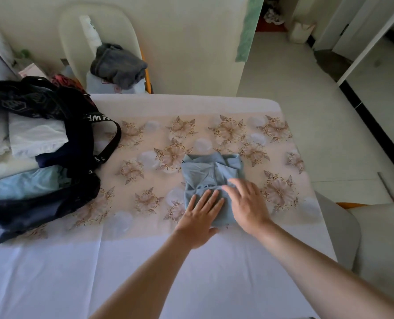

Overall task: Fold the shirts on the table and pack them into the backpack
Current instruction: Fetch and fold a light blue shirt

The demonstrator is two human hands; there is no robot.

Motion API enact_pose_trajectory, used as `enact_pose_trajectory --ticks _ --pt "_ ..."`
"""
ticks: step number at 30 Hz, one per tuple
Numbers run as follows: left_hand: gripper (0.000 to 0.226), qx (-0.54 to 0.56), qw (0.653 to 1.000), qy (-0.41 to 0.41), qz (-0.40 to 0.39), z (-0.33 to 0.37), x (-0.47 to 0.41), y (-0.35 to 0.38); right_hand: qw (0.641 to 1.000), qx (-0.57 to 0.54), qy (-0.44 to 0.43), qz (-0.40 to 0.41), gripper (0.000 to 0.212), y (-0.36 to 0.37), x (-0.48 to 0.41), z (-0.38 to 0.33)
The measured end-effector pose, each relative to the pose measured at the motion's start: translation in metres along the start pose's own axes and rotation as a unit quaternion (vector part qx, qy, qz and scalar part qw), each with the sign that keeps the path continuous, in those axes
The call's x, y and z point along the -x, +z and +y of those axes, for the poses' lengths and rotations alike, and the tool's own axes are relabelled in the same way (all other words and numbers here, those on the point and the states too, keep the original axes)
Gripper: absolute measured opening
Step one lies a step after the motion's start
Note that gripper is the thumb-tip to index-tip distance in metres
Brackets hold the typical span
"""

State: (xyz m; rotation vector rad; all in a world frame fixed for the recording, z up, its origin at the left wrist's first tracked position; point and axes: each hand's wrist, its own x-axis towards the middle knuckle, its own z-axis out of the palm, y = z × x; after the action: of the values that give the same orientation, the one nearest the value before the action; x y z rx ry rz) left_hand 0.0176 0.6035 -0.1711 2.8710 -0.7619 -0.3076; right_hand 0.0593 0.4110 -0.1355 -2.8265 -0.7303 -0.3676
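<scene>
Blue shirt (pixel 211 180), folded small, lies centre frame; left hand (pixel 199 217) and right hand (pixel 246 204) press it flat, fingers spread. Next, probably: lift it into the backpack (pixel 53 139), left.

Cream wall (pixel 191 42), pale tiled floor (pixel 295 100), pale chair (pixel 384 238), floral tablecloth (pixel 228 132)

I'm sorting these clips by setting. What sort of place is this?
Probably a room in a home: a floral tablecloth, a heap of grey clothing by a chair at the wall, and a tiled floor. A backpack holds folded clothes.
</scene>
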Motion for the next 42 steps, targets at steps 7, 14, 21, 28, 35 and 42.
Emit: enact_pose_trajectory --ticks 7,14,21,28,35,42 --pt "0.097 0.022 1.000 -0.017 -0.002 -0.014 -0.002 -0.008 0.957 0.022 -0.023 -0.289 0.089 -0.002 0.022 0.013" --pt "0.061 0.217 0.967 -0.118 0.066 -0.022 0.012 -0.036 0.952 -0.097 0.115 -0.265 0.036 -0.035 -0.013 0.007" --pt "0.019 0.308 0.907 -0.270 0.101 -0.011 0.009 -0.083 0.912 -0.217 0.241 -0.249 0.018 -0.063 -0.017 0.029" --pt "0.039 0.086 0.959 -0.112 0.248 0.016 -0.018 -0.066 0.957 -0.042 0.252 -0.137 0.024 -0.028 -0.028 0.035" --pt "0.063 0.081 0.982 -0.165 -0.032 0.000 -0.029 -0.036 0.991 0.031 0.054 -0.120 0.044 -0.005 -0.032 0.026" --pt "0.083 0.274 0.919 -0.279 0.041 -0.004 -0.053 -0.046 0.961 0.013 0.079 -0.263 0.072 0.015 -0.032 0.038"
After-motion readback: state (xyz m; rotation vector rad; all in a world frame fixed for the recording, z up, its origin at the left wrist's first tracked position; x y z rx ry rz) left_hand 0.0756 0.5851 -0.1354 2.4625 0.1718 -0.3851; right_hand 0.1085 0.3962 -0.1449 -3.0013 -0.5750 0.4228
